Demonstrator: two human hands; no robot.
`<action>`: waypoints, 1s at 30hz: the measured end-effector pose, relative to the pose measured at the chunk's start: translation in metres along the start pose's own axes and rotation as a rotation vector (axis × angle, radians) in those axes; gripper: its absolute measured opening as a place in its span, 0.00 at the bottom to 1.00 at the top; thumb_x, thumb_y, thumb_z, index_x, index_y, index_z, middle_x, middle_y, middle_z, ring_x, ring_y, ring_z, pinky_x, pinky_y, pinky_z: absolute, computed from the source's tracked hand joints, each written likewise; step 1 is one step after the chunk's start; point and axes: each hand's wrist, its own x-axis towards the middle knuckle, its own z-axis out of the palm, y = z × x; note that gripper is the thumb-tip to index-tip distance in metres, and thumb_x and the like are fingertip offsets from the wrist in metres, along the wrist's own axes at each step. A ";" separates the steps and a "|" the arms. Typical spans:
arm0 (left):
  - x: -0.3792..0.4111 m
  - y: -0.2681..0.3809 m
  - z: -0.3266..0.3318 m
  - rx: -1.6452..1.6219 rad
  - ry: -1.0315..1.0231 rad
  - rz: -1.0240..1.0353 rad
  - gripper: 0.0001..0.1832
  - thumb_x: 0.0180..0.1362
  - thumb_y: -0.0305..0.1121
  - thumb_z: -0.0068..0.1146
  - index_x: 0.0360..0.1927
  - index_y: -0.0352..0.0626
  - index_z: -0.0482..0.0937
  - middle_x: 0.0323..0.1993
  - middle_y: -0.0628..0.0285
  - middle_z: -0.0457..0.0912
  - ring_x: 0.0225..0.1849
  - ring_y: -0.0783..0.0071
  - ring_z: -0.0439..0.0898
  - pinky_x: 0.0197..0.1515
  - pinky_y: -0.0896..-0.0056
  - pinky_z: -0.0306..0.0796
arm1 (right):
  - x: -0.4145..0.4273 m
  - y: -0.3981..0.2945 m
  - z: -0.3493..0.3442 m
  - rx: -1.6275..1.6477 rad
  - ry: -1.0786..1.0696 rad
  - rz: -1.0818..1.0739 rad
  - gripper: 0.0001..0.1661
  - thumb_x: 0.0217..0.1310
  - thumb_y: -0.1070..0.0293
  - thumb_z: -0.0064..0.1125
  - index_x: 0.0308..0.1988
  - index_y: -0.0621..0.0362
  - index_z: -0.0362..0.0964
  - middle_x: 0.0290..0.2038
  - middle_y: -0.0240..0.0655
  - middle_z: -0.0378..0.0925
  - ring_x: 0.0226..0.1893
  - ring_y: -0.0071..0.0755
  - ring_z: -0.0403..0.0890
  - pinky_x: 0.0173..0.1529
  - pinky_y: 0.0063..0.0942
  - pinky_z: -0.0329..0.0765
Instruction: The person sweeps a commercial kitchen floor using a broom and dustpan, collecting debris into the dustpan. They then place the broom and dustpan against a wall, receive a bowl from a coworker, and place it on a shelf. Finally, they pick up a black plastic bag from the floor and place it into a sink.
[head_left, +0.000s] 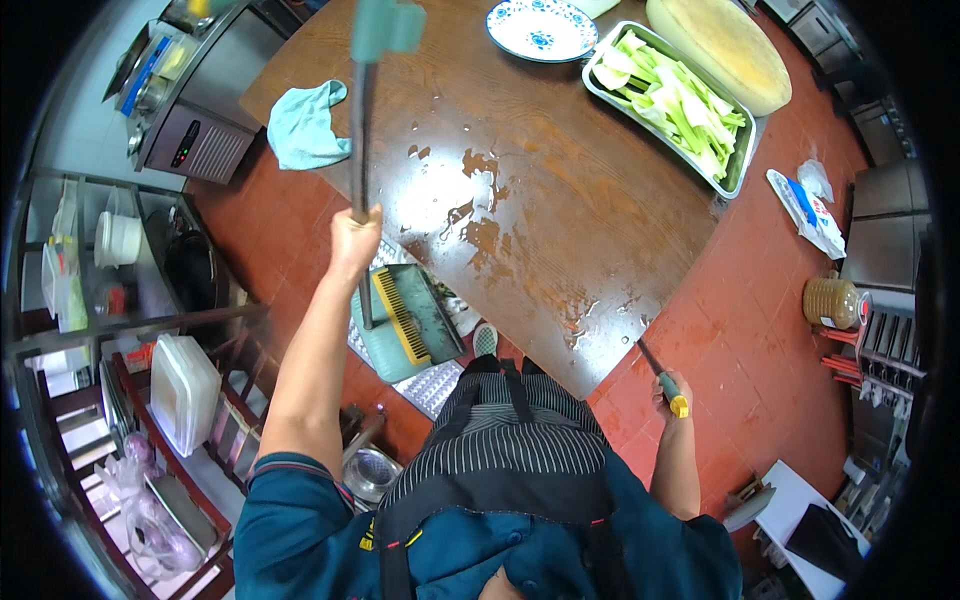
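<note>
My left hand (355, 238) is closed around the dark upright handle of a green long-handled dustpan (394, 352), held off the table's left edge. The pan has a yellow comb-like strip across it. My right hand (671, 395) grips a thin pole with a green and yellow end (670, 386); its far part passes under the table's right edge and is hidden. Between my hands stands a brown wooden table (555, 217) with puddles and drops of water on its top.
A light-blue cloth (309, 126) hangs at the table's left edge. At the far side are a patterned plate (541, 28), a metal tray of cut green vegetables (739, 176) and a round chopping block (724, 52). A shelf rack (172, 319) stands left; an oil jug (831, 303) stands right.
</note>
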 end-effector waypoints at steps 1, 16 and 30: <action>-0.004 -0.005 0.007 0.059 0.025 0.040 0.16 0.49 0.34 0.52 0.12 0.36 0.69 0.10 0.69 0.65 0.16 0.84 0.62 0.18 0.75 0.59 | -0.003 -0.003 0.008 -0.033 0.008 -0.022 0.10 0.53 0.60 0.44 0.28 0.55 0.61 0.16 0.33 0.67 0.10 0.24 0.67 0.11 0.15 0.64; -0.073 0.037 -0.029 -0.118 0.072 0.045 0.19 0.51 0.30 0.52 0.08 0.44 0.62 0.09 0.76 0.60 0.13 0.89 0.56 0.14 0.81 0.51 | -0.001 -0.023 -0.011 -0.147 -0.095 -0.031 0.10 0.53 0.61 0.43 0.26 0.55 0.60 0.14 0.33 0.66 0.10 0.23 0.67 0.11 0.15 0.64; -0.131 0.037 -0.070 -0.130 0.153 0.110 0.18 0.53 0.34 0.51 0.11 0.49 0.60 0.09 0.75 0.61 0.10 0.88 0.59 0.13 0.83 0.52 | -0.001 0.016 -0.073 -0.386 -0.073 -0.164 0.10 0.52 0.64 0.45 0.26 0.59 0.65 0.14 0.33 0.67 0.14 0.24 0.70 0.14 0.19 0.67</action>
